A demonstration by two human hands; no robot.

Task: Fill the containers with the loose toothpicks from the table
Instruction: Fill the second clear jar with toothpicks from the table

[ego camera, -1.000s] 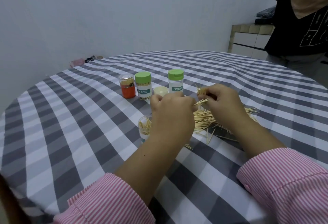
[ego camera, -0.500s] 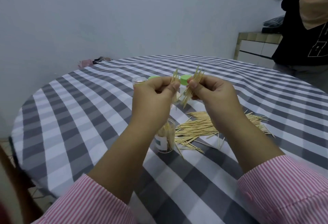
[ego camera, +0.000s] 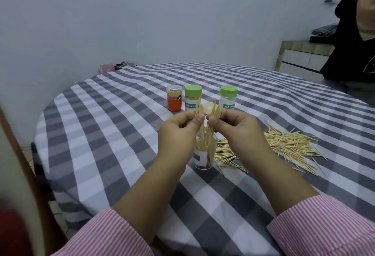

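Wooden toothpicks are pinched in a bunch by both hands, left hand and right hand, their tips inside an open jar on the table; a loose pile lies right.

We count four toothpick containers: two green-capped, one orange, one open clear. One loose cream lid. Two hands. One loose toothpick pile, too many to count.
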